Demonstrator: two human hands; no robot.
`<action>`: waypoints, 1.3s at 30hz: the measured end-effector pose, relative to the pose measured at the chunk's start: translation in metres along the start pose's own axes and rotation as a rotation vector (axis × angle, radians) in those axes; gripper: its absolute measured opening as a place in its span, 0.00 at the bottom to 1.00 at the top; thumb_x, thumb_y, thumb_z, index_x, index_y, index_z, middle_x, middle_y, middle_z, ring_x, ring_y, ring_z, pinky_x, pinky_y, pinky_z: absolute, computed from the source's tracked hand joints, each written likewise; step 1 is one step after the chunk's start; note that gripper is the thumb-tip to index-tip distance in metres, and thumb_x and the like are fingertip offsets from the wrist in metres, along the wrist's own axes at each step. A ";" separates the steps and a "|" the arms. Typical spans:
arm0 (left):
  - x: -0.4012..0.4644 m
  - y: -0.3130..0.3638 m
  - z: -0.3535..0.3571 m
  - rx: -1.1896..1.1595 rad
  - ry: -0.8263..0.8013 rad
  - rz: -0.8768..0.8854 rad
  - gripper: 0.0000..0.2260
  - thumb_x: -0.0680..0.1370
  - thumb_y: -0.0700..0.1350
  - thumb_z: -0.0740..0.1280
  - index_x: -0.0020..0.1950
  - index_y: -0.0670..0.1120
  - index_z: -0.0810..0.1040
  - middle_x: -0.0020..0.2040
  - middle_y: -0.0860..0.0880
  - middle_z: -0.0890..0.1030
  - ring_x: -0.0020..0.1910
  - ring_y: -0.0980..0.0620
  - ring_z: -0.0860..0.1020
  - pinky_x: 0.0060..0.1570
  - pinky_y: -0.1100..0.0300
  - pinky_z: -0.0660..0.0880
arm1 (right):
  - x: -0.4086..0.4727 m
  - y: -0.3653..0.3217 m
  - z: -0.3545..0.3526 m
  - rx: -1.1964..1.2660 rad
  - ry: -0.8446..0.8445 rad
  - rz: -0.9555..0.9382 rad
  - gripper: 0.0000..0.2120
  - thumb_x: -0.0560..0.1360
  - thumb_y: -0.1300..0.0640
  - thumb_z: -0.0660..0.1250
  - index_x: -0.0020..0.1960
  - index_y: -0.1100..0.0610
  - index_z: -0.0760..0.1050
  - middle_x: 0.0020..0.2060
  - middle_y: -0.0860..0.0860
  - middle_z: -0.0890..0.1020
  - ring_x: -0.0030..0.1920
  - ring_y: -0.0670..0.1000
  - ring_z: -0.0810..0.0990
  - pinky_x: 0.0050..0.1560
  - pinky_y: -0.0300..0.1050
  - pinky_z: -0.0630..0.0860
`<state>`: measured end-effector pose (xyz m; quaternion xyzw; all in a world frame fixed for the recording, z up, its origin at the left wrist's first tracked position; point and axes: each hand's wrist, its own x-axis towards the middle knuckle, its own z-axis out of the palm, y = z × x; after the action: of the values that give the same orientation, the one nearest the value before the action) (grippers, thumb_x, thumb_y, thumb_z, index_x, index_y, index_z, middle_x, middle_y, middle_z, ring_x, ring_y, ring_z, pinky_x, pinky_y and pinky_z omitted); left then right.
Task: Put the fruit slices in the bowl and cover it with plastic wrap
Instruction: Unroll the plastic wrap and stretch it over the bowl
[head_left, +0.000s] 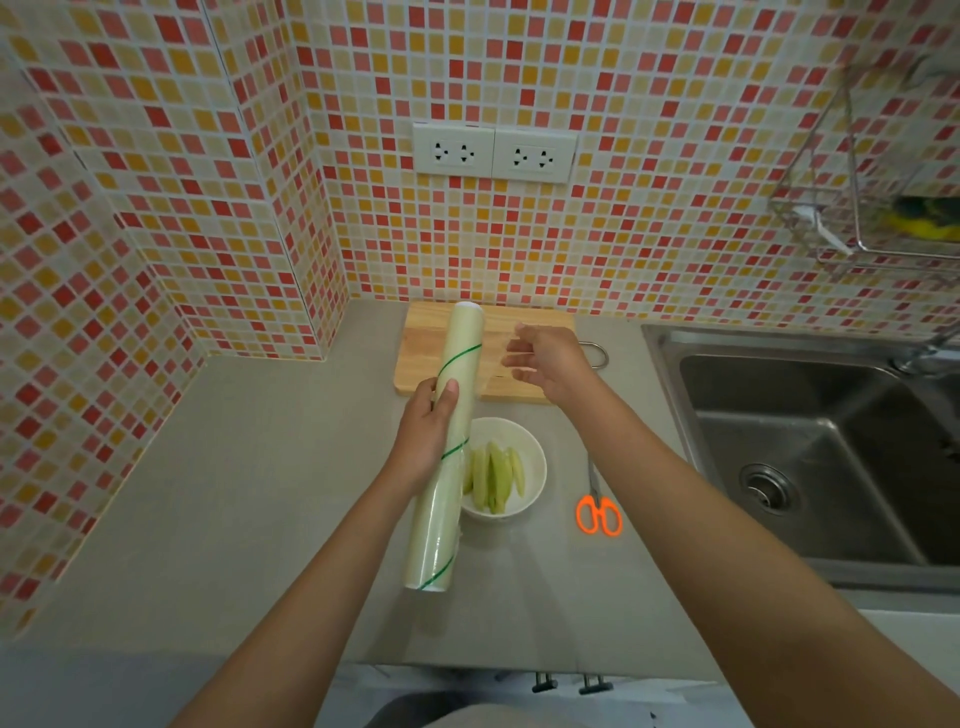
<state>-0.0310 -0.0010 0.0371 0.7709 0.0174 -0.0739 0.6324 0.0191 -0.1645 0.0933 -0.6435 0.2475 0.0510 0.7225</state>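
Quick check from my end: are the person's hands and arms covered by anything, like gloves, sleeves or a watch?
No. The left hand and right hand are bare, without gloves, and both forearms are uncovered as far as the frame shows. No watch, bracelet or ring is visible.

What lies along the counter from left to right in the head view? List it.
Left hand gripping the plastic wrap roll → white bowl of fruit slices → orange-handled scissors → steel sink.

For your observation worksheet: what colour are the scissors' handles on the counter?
Bright orange: the scissors show best in the head view, right of the bowl.
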 end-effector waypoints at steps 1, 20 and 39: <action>0.000 0.001 0.000 0.004 -0.002 0.005 0.14 0.81 0.56 0.57 0.59 0.50 0.72 0.46 0.55 0.77 0.44 0.56 0.77 0.40 0.59 0.71 | -0.004 0.003 0.002 -0.066 -0.017 -0.002 0.10 0.77 0.51 0.65 0.45 0.58 0.74 0.34 0.51 0.79 0.30 0.51 0.77 0.31 0.43 0.73; 0.010 0.020 0.003 0.023 0.048 0.045 0.16 0.81 0.56 0.56 0.60 0.48 0.72 0.45 0.54 0.77 0.43 0.56 0.76 0.41 0.60 0.71 | -0.033 0.031 0.016 -0.114 -0.041 -0.108 0.11 0.80 0.60 0.58 0.38 0.59 0.69 0.29 0.56 0.75 0.18 0.48 0.74 0.21 0.37 0.71; 0.025 0.034 0.007 -0.086 0.071 0.007 0.20 0.82 0.57 0.52 0.62 0.45 0.73 0.45 0.51 0.77 0.46 0.49 0.77 0.47 0.53 0.76 | -0.053 0.067 0.032 -0.212 0.064 -0.270 0.19 0.81 0.50 0.54 0.38 0.60 0.67 0.22 0.56 0.71 0.14 0.50 0.69 0.16 0.35 0.63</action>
<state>-0.0030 -0.0159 0.0651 0.7452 0.0405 -0.0434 0.6642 -0.0441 -0.1098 0.0567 -0.7447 0.1749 -0.0410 0.6428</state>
